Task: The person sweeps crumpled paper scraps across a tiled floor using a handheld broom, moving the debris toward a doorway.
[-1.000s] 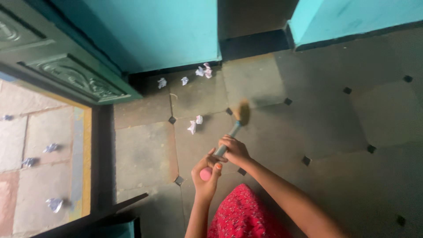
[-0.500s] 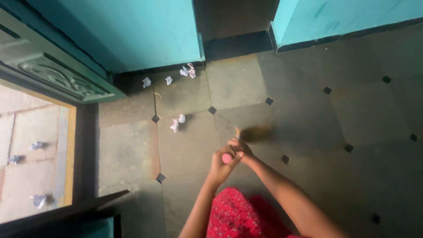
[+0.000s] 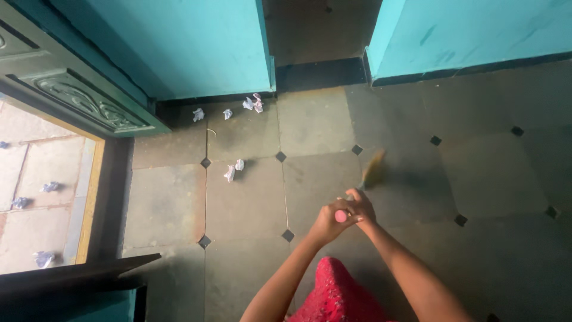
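Both hands are on a broom (image 3: pixel 363 185) here. The left hand (image 3: pixel 326 222) has its fingers curled tight round the rounded pink end cap of the handle, and the right hand (image 3: pixel 360 206) is wrapped round the shaft just above it, so the two are touching. The bristle head is a tan, straw-like blur sticking out past the right hand, up and to the right over the floor (image 3: pixel 476 173); can't tell if it's touching down.

The floor is big dull grey-brown stone slabs with little black diamond insets at the corners, matte and a bit scuffed. Crumpled white paper bits (image 3: pixel 233 169) lie well left of the broom, with another scatter (image 3: pixel 253 103) up against the black skirting of the smooth turquoise wall (image 3: pixel 179 42). A carved green door (image 3: pixel 77 98) stands open at left, with more paper wads (image 3: pixel 43 258) on the paler paving outside. Red patterned fabric (image 3: pixel 336 301) shows at the bottom edge.
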